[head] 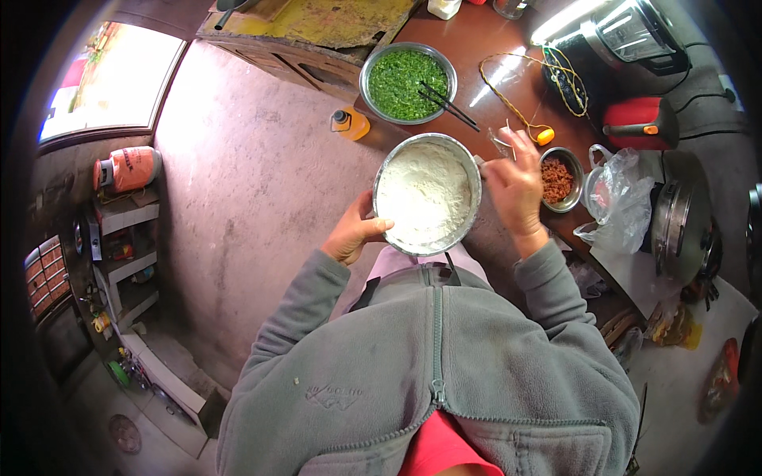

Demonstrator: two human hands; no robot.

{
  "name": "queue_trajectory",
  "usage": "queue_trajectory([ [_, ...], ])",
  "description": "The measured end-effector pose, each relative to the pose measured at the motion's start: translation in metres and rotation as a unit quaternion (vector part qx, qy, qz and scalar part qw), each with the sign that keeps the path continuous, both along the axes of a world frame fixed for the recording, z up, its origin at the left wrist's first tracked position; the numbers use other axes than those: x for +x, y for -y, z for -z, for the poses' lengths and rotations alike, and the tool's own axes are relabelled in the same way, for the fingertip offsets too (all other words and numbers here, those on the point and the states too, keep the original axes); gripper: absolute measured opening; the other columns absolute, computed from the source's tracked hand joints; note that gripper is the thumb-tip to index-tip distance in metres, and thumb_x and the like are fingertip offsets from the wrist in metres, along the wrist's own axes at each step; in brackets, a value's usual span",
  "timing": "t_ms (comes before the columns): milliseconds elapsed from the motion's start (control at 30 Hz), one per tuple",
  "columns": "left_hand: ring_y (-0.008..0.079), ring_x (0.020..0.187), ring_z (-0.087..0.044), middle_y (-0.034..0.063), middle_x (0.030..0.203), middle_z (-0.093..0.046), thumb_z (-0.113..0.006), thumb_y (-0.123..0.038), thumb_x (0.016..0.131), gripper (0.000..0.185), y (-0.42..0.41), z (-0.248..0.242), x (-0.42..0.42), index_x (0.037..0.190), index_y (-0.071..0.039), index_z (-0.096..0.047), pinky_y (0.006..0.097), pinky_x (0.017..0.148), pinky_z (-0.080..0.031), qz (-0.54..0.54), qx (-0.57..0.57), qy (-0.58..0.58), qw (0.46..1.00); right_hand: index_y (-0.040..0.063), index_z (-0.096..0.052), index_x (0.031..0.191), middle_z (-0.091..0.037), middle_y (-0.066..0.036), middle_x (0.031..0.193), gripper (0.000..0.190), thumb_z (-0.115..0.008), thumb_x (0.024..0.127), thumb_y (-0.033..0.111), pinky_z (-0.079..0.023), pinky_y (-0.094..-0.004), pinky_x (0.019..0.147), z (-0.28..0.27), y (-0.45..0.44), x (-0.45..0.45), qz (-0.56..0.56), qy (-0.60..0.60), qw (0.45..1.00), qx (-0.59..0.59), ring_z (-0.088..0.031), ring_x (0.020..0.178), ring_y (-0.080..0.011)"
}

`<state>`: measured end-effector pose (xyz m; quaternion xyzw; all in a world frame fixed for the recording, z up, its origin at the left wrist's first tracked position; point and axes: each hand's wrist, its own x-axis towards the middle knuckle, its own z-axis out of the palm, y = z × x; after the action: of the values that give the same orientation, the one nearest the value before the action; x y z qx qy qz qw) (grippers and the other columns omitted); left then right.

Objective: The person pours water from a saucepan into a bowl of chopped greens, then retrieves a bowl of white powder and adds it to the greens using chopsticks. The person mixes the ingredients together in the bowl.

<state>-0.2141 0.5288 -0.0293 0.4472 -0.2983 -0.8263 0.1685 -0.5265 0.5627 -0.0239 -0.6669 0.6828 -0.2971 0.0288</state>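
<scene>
My left hand [356, 229] grips the left rim of a metal bowl of white flour [425, 193], its thumb over the edge, in front of my body. Just right of that bowl is my right hand [513, 178], slightly blurred, with a thin pale item at its fingers; whether it holds this is unclear. Beyond the flour stands a steel bowl of chopped greens [405, 83], with black chopsticks [449, 107] resting across its right rim. A small metal bowl of reddish-brown minced filling [558, 179] sits right of my right hand.
The brown table [470, 65] bears a yellow cord [506, 89], a red appliance [640, 124], a blender [631, 35], a clear plastic bag [619, 193] and a lidded pot [678, 220]. A bottle of orange liquid [351, 124] is left of the greens. Shelves [128, 238] line the left side.
</scene>
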Motion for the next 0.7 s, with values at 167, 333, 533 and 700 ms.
queue_trajectory([
  [167, 0.0287, 0.123, -0.059, 0.0183, 0.144, -0.048, -0.086, -0.029, 0.073, 0.1, 0.0, -0.005, 0.002, 0.151, 0.002, -0.032, 0.0405, 0.092, -0.059, 0.003, 0.007, 0.011, 1.0, 0.009, -0.074, 0.091, -0.056, -0.012, 0.143, 0.014, -0.077, 0.078, 0.01, -0.039, -0.0448, 0.113, 0.024, 0.005, -0.044, 0.077, -0.1, 0.991, 0.041, -0.047, 0.136, -0.0358],
  [333, 0.0284, 0.122, -0.059, 0.0172, 0.142, -0.049, -0.085, -0.026, 0.074, 0.096, -0.003, -0.006, 0.001, 0.15, 0.002, -0.033, 0.0408, 0.093, -0.059, -0.003, 0.008, 0.003, 1.0, 0.009, -0.073, 0.079, -0.062, -0.01, 0.136, 0.002, -0.074, 0.077, 0.01, -0.043, -0.0429, 0.109, -0.003, 0.009, 0.015, -0.093, -0.032, 0.995, -0.017, -0.055, 0.129, -0.0321],
  [533, 0.0271, 0.122, -0.059, 0.0154, 0.14, -0.05, -0.083, -0.02, 0.076, 0.09, -0.005, -0.01, -0.008, 0.149, 0.001, -0.034, 0.0397, 0.093, -0.059, 0.01, 0.018, -0.021, 1.0, 0.01, -0.069, 0.077, -0.042, -0.009, 0.158, 0.009, -0.064, 0.082, 0.017, -0.028, -0.043, 0.121, 0.018, -0.002, 0.059, -0.239, -0.099, 0.965, 0.047, -0.028, 0.152, -0.0289],
  [700, 0.0272, 0.121, -0.06, 0.0165, 0.14, -0.051, -0.083, -0.024, 0.075, 0.092, -0.008, -0.011, -0.011, 0.149, 0.001, -0.034, 0.0395, 0.092, -0.059, -0.009, 0.003, -0.032, 0.999, 0.011, -0.068, 0.074, -0.045, -0.009, 0.156, 0.005, -0.065, 0.078, 0.012, -0.03, -0.0447, 0.119, -0.013, -0.019, 0.04, -0.227, -0.068, 0.966, 0.101, -0.032, 0.149, -0.0332],
])
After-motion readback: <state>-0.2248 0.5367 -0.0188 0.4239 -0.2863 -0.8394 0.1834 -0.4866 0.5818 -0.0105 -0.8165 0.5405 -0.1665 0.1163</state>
